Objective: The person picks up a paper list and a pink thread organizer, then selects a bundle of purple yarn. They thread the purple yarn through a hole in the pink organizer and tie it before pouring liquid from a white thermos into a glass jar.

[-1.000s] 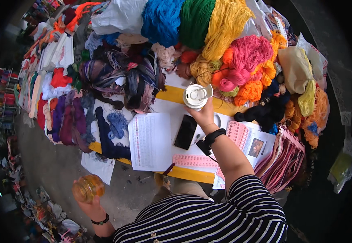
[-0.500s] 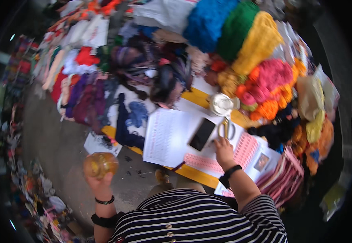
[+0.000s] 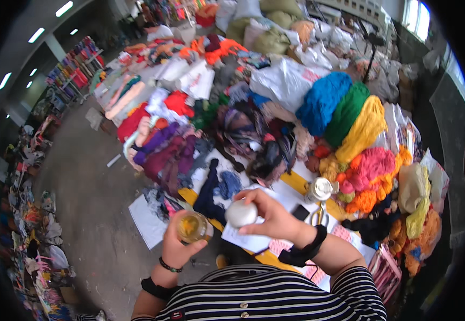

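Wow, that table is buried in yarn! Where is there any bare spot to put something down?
Little room. The white paper sheets below the right hand offer a patch, bordered by the black phone and the round metal tin. A yellow table strip shows beside the tin. Beyond it, yarn heaps crowd everything. The left hand holds an amber glass jar.

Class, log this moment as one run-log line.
left hand: holds amber glass jar | right hand: holds white round lid | above yellow table
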The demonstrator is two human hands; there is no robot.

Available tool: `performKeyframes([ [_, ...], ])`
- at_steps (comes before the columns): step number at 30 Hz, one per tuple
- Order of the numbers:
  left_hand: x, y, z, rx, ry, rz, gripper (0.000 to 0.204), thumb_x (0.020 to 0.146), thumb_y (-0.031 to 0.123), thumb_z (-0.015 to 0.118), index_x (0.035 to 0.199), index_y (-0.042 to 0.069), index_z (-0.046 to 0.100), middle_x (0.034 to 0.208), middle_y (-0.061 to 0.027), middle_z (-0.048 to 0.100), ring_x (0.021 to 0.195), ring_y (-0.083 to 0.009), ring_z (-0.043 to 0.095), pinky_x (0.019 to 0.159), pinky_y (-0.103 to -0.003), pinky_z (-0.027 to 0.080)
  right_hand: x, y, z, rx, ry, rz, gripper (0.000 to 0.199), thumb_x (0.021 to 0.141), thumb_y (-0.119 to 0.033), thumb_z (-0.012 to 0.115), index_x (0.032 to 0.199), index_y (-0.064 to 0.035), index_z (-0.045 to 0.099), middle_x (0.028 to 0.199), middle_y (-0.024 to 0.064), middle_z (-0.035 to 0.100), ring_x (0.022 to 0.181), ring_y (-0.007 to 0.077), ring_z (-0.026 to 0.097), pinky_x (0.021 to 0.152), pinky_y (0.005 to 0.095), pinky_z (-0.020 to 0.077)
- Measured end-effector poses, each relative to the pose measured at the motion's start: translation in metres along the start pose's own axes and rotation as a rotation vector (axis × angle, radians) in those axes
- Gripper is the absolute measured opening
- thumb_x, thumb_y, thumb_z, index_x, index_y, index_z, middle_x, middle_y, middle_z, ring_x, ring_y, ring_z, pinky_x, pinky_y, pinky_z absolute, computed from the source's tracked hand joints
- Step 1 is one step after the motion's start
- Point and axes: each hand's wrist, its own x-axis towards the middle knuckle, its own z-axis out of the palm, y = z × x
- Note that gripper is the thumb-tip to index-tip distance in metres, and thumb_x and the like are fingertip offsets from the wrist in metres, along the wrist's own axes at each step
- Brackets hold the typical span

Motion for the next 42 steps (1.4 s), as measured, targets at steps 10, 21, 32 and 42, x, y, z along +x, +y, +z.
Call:
performKeyframes([
  [10, -0.036, 0.024, -0.056, 0.211, -0.008, 0.094, 0.072, 0.068, 0.026, 0.093, 0.127, 0.003, 0.058, 0.118, -0.0101, 0.068, 0.110, -0.0220, 0.068, 0.094, -0.037, 0.052, 0.071, -0.010, 0.140, -0.532, -0.425, -0.429, 0.069, 0.085, -0.028, 0.081, 0.137, -0.0034, 0.043, 0.137, 0.0282, 0.052, 0.122, 0.0468, 0.056, 0.104, 0.0458, 0.0469],
  [21, -0.063, 0.042, -0.104, -0.222, -0.301, -0.057, 0.084, 0.072, 0.017, 0.093, 0.142, 0.001, 0.049, 0.131, -0.0088, 0.063, 0.120, -0.0205, 0.062, 0.103, -0.037, 0.050, 0.098, -0.032, 0.172, -0.506, -0.854, -0.516, 0.065, 0.092, -0.030, 0.074, 0.149, -0.0106, 0.048, 0.138, 0.0246, 0.053, 0.125, 0.0435, 0.055, 0.105, 0.0472, 0.0466],
  [32, -0.060, 0.030, -0.093, 0.197, 0.077, 0.039, 0.082, 0.070, 0.021, 0.094, 0.137, 0.000, 0.053, 0.127, -0.0124, 0.066, 0.117, -0.0217, 0.065, 0.098, -0.037, 0.052, 0.074, -0.038, 0.196, -1.133, -0.571, -0.234, 0.085, 0.089, -0.038, 0.072, 0.150, 0.0067, 0.034, 0.134, 0.0313, 0.050, 0.114, 0.0452, 0.060, 0.098, 0.0484, 0.0518],
  [42, -0.044, 0.040, -0.069, 0.341, 0.066, 0.093, 0.073, 0.068, 0.023, 0.094, 0.128, 0.002, 0.057, 0.116, -0.0135, 0.070, 0.109, -0.0244, 0.069, 0.093, -0.037, 0.054, 0.075, -0.041, 0.185, -1.127, -0.379, -0.511, 0.058, 0.082, -0.041, 0.077, 0.120, -0.0013, 0.059, 0.105, 0.0217, 0.064, 0.090, 0.0383, 0.068, 0.078, 0.0442, 0.0561],
])
